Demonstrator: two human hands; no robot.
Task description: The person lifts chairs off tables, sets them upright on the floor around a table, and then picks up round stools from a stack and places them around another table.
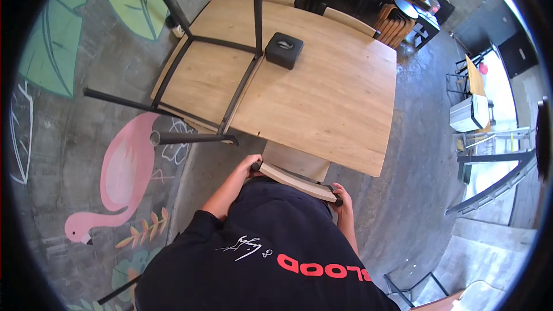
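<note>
A wooden table (322,92) with a pale, grained top fills the middle of the view, directly in front of me. The floor (368,213) is smooth grey concrete, shiny in places. On my left, a grey wall (43,207) is painted with green leaves and a pink flamingo (121,167). Bright light comes in at the right, where another table (474,75) and a white container (468,114) sit well away from me.

On the left part of the tabletop, a chair rests upside down (224,44), its dark metal legs sticking up and outward, one of them reaching toward my side. Just beside its frame is a black box (283,50) with an oval opening on top. Two wooden chair backs (351,21) show along the far edge, and beyond them, to the right, is a stack of curved wooden pieces (394,25).

Close against my dark, printed shirt (259,253) is an upright chair (298,181), on the near side of the table, with part of its pale seat hidden by the table's edge. My left hand (252,164) is closed around the left end of its curved backrest. My right hand (343,197) grasps the opposite end, fingers curled over the dark frame; I cannot see all the fingertips of either hand.
</note>
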